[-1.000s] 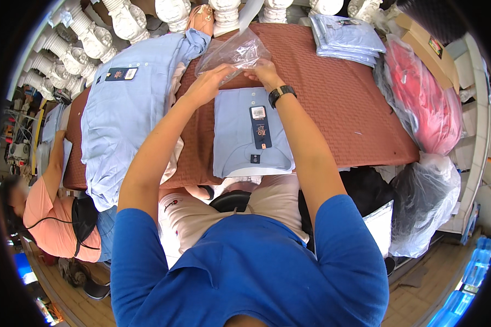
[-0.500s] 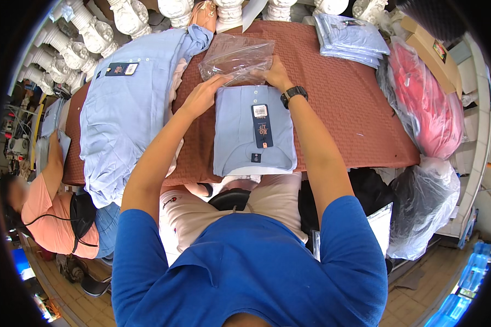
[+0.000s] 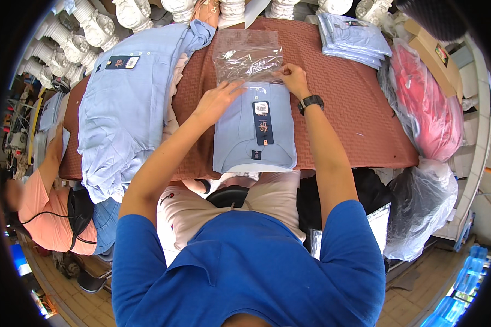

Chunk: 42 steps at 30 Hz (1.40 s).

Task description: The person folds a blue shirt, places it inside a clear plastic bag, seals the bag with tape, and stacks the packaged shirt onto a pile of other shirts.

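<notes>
A folded light blue shirt [image 3: 236, 117] lies on the table in front of me, with a dark hang tag [image 3: 263, 131] on it. Beyond its far edge a clear plastic bag [image 3: 248, 52] is spread flat, its near edge reaching the shirt. At that edge's left corner, my left hand [image 3: 218, 103] has its fingers closed on the film, close above the shirt. My right hand [image 3: 295, 82] pinches the bag's right corner between thumb and fingers. How far the shirt's far end lies inside the bag I cannot tell.
A pile of unfolded light blue shirts [image 3: 120, 103] covers the left of the brown-clothed table [image 3: 333, 114]. Bagged shirts [image 3: 352, 41] are stacked at the far right, near red bagged goods [image 3: 420, 98] and a cardboard box [image 3: 433, 54]. Another person [image 3: 54, 212] works at the left.
The bag has been drawn slightly right and laid flatter, its near edge now at the shirt. My right hand has shifted right; my left hand has moved right and a little nearer.
</notes>
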Motion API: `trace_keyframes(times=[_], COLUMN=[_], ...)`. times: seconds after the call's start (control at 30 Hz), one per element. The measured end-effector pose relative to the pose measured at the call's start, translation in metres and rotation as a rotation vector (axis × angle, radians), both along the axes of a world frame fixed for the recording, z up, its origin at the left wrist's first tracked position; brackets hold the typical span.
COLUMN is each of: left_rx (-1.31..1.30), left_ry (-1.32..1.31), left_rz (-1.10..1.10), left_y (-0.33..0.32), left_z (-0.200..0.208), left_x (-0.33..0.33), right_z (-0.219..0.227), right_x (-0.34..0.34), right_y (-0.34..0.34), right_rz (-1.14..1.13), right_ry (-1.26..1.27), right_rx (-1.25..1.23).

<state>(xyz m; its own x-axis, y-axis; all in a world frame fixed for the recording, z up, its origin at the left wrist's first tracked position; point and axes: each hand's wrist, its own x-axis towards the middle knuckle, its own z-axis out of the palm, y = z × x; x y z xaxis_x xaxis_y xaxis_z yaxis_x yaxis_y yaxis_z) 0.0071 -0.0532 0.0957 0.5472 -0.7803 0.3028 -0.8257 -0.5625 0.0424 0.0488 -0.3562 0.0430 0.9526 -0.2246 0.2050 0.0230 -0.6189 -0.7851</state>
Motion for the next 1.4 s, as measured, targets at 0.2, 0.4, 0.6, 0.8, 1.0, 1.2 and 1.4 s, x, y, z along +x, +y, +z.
trace_keyframes(times=[0.2, 0.4, 0.6, 0.8, 1.0, 1.2, 1.4], left_rx=[-0.018, -0.036, 0.072, -0.181, -0.199, -0.186, -0.247], left_ry=[0.023, -0.004, -0.048, 0.195, 0.152, 0.179, 0.168], left_rz=[-0.020, -0.060, -0.024, -0.102, -0.112, -0.157, -0.275], left_y=[-0.012, -0.019, -0.037, -0.041, -0.046, -0.049, -0.052], left_z=[0.000, -0.009, 0.006, -0.006, 0.004, 0.012, 0.011], left_x=[-0.019, -0.026, -0.034, -0.016, -0.013, -0.011, -0.008], right_z=[-0.007, 0.010, 0.029, 0.010, 0.004, 0.006, 0.006], right_x=[-0.018, -0.040, -0.076, -0.094, -0.101, -0.103, -0.102], right_y=[-0.015, -0.019, -0.014, 0.018, 0.039, 0.041, 0.035], right_rz=[0.079, 0.100, 0.000, 0.014, -0.025, -0.007, -0.025], right_ry=[0.100, 0.288, 0.525, 0.248, 0.052, -0.001, -0.041], right_rx=[0.263, 0.566, 0.585, 0.619, 0.789, 0.885, 0.859])
